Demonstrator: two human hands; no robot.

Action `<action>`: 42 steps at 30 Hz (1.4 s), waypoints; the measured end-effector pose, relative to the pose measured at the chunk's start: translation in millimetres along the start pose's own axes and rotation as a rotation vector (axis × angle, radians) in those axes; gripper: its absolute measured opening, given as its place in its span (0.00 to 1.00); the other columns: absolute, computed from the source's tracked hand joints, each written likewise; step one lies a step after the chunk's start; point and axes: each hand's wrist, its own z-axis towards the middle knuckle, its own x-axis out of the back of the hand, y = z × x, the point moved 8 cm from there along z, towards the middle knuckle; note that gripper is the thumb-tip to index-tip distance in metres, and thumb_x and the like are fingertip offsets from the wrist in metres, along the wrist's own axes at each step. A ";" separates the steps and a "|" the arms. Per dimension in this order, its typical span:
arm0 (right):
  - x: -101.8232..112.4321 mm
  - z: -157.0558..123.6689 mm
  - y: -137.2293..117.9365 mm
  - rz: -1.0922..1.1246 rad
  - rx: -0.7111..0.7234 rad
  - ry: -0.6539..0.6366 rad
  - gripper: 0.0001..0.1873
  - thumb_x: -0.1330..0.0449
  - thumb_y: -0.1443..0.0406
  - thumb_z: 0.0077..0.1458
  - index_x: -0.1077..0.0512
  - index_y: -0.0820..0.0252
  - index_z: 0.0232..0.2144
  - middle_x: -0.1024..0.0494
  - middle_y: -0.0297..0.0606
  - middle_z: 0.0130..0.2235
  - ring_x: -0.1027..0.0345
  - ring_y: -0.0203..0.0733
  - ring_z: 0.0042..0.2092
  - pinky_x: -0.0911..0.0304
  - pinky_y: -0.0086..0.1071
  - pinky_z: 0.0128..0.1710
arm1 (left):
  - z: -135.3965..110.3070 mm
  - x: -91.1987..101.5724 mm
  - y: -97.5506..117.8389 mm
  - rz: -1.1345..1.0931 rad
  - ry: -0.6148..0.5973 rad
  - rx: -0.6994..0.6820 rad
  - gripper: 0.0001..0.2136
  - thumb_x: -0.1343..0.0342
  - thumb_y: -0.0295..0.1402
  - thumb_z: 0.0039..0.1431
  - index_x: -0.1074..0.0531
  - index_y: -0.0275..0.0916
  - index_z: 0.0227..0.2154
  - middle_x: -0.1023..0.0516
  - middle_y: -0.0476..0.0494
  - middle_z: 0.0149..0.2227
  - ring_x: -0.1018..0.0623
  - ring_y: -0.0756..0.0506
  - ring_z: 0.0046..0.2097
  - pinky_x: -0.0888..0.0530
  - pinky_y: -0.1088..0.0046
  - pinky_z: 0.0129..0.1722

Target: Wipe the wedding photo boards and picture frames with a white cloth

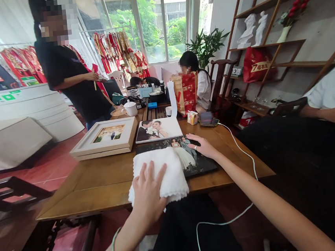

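The white cloth point(175, 173) lies at the near edge of the surface point(101, 181), covering the left part of a dark wedding photo panel point(200, 165). Our left hand point(147, 190) rests open on the cloth, fingers spread flat. Our right hand point(203, 145) lies open on the panel, just right of the cloth. Farther off sit a second photo print point(159, 129) and, to its left, a framed picture point(105, 137).
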 end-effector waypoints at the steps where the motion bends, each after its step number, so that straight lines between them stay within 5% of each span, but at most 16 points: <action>1: 0.0 0.0 0.2 -0.003 0.002 0.000 0.22 0.39 0.58 0.51 0.28 0.53 0.50 0.31 0.41 0.57 0.41 0.47 0.61 0.50 0.48 0.62 | 9.0 1.1 1.1 -0.001 -0.007 0.001 0.38 0.44 0.29 0.46 0.47 0.51 0.62 0.51 0.38 0.67 0.53 0.31 0.66 0.43 0.49 0.56; 8: -0.1 -0.3 0.6 -0.034 0.015 -0.010 0.22 0.40 0.58 0.53 0.28 0.55 0.51 0.31 0.42 0.57 0.42 0.48 0.61 0.50 0.47 0.63 | 91.0 10.3 16.2 -0.004 0.036 -0.016 0.32 0.46 0.36 0.55 0.47 0.44 0.63 0.51 0.29 0.65 0.51 0.26 0.65 0.40 0.43 0.53; 12: 0.2 -0.5 1.3 -0.049 0.007 -0.003 0.22 0.40 0.59 0.53 0.29 0.54 0.51 0.31 0.41 0.58 0.42 0.48 0.61 0.51 0.48 0.63 | 117.2 10.9 23.8 -0.012 0.055 -0.038 0.30 0.47 0.36 0.57 0.47 0.43 0.63 0.49 0.28 0.64 0.50 0.27 0.64 0.40 0.43 0.53; 16: 0.1 0.6 1.6 -0.053 -0.005 0.005 0.21 0.39 0.60 0.52 0.28 0.55 0.50 0.31 0.42 0.57 0.42 0.49 0.61 0.51 0.48 0.63 | 107.3 9.4 27.6 -0.023 0.049 -0.038 0.31 0.46 0.33 0.56 0.48 0.42 0.63 0.51 0.28 0.65 0.51 0.27 0.65 0.41 0.44 0.54; 26: 0.0 2.1 4.0 -0.015 0.026 -0.020 0.23 0.39 0.61 0.51 0.28 0.56 0.50 0.30 0.43 0.57 0.42 0.49 0.61 0.51 0.49 0.63 | 16.4 3.8 60.8 0.000 -0.025 -0.125 0.41 0.40 0.34 0.47 0.52 0.47 0.64 0.55 0.30 0.66 0.56 0.28 0.66 0.42 0.47 0.55; 30: -0.3 2.0 6.3 0.019 0.035 -0.019 0.22 0.40 0.61 0.51 0.27 0.53 0.50 0.30 0.40 0.57 0.41 0.49 0.61 0.51 0.49 0.63 | 35.0 8.7 63.9 0.011 0.010 -0.119 0.37 0.41 0.38 0.50 0.50 0.48 0.63 0.51 0.31 0.65 0.51 0.28 0.65 0.39 0.46 0.52; 38: -0.8 8.2 23.0 0.200 -0.098 0.026 0.26 0.48 0.47 0.54 0.26 0.54 0.48 0.29 0.36 0.56 0.42 0.50 0.61 0.52 0.48 0.63 | 119.0 13.2 56.5 0.009 0.060 -0.061 0.29 0.47 0.42 0.57 0.46 0.46 0.61 0.47 0.33 0.64 0.48 0.29 0.63 0.38 0.44 0.51; 42: -1.8 7.9 20.7 0.309 -0.139 0.035 0.29 0.47 0.45 0.52 0.26 0.55 0.47 0.26 0.36 0.54 0.40 0.51 0.60 0.48 0.47 0.61 | 116.8 13.2 62.6 0.004 0.078 -0.042 0.29 0.46 0.39 0.57 0.45 0.44 0.61 0.47 0.30 0.63 0.48 0.27 0.63 0.39 0.44 0.52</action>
